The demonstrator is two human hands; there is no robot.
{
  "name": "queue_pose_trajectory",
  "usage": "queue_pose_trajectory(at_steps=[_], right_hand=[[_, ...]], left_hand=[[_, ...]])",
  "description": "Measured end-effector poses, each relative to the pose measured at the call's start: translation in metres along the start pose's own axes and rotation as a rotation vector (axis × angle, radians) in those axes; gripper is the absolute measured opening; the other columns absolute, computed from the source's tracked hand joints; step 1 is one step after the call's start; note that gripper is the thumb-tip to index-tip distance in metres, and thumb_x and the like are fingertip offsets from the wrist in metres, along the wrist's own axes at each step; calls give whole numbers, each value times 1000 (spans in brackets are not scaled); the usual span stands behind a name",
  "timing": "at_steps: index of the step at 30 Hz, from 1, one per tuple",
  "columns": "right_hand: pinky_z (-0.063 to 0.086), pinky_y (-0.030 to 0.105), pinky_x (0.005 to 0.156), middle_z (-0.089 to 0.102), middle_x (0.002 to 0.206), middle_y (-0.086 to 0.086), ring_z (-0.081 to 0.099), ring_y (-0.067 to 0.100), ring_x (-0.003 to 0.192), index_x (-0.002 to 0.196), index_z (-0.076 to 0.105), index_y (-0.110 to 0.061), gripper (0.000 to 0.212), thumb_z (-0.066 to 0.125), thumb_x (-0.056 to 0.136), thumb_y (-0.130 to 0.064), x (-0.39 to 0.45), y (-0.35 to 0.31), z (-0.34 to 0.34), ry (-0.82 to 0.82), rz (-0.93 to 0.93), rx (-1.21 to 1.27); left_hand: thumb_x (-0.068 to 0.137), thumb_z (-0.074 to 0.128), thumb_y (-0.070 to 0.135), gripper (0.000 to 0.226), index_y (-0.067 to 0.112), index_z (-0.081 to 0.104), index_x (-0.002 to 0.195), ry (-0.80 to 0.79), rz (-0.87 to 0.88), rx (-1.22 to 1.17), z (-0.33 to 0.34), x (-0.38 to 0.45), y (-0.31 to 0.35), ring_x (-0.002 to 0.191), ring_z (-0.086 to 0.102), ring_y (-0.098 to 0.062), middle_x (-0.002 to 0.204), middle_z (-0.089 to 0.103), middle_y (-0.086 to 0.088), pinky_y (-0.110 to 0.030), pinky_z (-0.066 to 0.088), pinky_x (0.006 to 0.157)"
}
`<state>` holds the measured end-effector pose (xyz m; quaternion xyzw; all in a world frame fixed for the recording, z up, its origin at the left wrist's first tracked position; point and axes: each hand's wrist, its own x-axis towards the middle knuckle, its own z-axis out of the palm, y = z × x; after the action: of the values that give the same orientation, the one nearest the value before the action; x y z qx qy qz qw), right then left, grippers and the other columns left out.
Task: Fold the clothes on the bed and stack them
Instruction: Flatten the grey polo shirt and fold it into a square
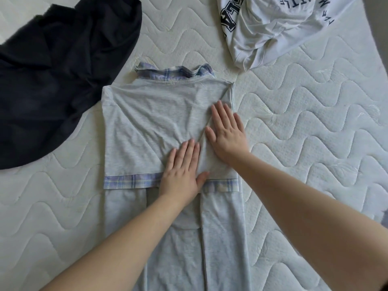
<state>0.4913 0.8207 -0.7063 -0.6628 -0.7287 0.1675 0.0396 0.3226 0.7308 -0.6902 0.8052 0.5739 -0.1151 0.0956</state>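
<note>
Your light grey shirt [147, 122] lay in the middle of the bed [315, 143], a soft heathered knit with fine creases running across it. Its sides were folded inward to a rough rectangle, with pale blue and lilac plaid trim at the collar on the far edge and on the sleeve cuffs nearer you. The lower part of the shirt ran toward you in two long folded panels and was cut off by the bottom of the view.

Your left hand [182, 171] rested flat on the shirt near the cuff line, fingers straight and close together, holding nothing. Your right hand [227, 133] pressed flat just beside it on the right-hand fold, fingers straight and slightly spread, also holding nothing. Your left hand and forearm hid the middle of the plaid cuff band.

The bed's surface was a white quilted mattress stitched in wavy lines. A dark navy garment [52, 80] lay crumpled at far left, well apart from your hands, near the shirt's upper left corner; its shape was hard to make out and it ran out of view. A white garment [273, 28] with dark block lettering was bunched at the top right, its print upside down, partly folded under and not fully readable.
</note>
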Motion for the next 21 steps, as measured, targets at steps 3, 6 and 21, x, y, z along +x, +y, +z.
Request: queue_pose_trajectory(at_steps=[3, 6, 21], right_hand=[[-5, 31, 122, 2, 165, -9, -4, 8, 151, 157, 8, -27, 62, 25, 103, -51, -1, 2, -2, -4, -9, 28], [8, 37, 121, 19, 163, -6, 10, 14, 150, 154, 27, -26, 53, 34, 104, -43, 2, 2, -12, 59, 12, 192], [42, 25, 62, 63, 81, -8, 57, 12, 68, 105, 68, -18, 27, 64, 92, -41, 97, 30, -58, 86, 622, 666]], left_hand=[[95, 0, 61, 79, 12, -2, 156, -28, 71, -65, -9, 3, -7, 151, -8, -19, 164, -6, -6, -44, 0, 122], [99, 20, 52, 67, 12, 36, 151, 83, 166, -246, -32, 9, -41, 148, 23, -24, 158, 31, -9, -45, 17, 120], [100, 50, 38, 34, 10, 67, 111, 42, -642, -820, -88, 109, -256, 94, 61, -26, 103, 68, -8, -36, 51, 83]])
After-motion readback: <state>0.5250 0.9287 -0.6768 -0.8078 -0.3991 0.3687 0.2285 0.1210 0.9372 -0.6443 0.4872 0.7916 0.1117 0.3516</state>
